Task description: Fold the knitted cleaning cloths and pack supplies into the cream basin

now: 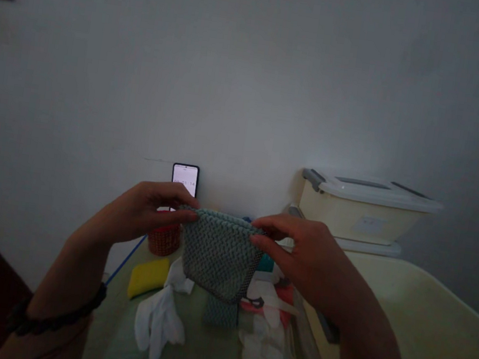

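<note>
A grey-green woven cloth [220,255] hangs folded over between my two hands, above the table. My left hand [149,214] pinches its upper left corner between thumb and fingers. At the upper right corner, my right hand [296,250] grips the cloth the same way. The cloth has a darker edging and a small dark loop [254,301] at its lower right. Below it on the table lies another grey-green cloth [221,312], partly hidden by the held one.
A yellow sponge [149,278], white gloves [160,323] and a red basket [164,239] are on the left. A phone [185,178] stands at the wall. White and red items [269,302] lie right, beside a lidded box [359,214] and a large cream tub [428,325].
</note>
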Available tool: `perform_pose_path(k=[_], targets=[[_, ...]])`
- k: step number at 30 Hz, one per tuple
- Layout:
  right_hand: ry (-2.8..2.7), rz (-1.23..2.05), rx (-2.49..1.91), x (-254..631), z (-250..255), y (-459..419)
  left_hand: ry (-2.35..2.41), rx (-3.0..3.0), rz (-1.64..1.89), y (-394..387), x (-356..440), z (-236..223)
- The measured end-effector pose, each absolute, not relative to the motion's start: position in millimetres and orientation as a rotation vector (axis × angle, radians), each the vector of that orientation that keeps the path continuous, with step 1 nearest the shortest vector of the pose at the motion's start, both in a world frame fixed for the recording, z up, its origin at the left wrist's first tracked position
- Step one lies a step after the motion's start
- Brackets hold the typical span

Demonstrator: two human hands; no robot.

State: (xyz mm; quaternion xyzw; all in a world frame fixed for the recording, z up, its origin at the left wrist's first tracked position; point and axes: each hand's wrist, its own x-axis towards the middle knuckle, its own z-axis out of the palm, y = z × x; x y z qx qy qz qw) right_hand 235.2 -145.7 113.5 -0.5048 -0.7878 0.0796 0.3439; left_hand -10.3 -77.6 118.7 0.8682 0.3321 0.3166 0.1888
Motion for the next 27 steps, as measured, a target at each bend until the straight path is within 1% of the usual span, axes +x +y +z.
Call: perform_pose_path(k=[6, 12, 15, 20, 27], targets=[[-2.158, 0.278, -1.369, 234.1, 111.9, -147.4, 0.815, 2.371, 0.869, -80.1, -7.1, 115.4], [-2.127, 0.361, -1.351, 229.5, 108.7, -149.8, 0.942, 2.345, 0.817, -86.5, 3.1, 111.3], [-2.132, 0.378, -1.3, 223.3, 107.6, -149.6, 0.908, 2.379, 0.825, -91.4, 9.2, 113.7], [-2.222, 0.39, -1.263, 215.6, 106.6, -148.6, 0.819, 2.425, 0.804, -97.6, 16.5, 118.3], [-2.252, 0.329, -1.402, 221.4, 108.2, -147.4, 0.851, 2.348, 0.761, -94.1, 15.6, 117.8]])
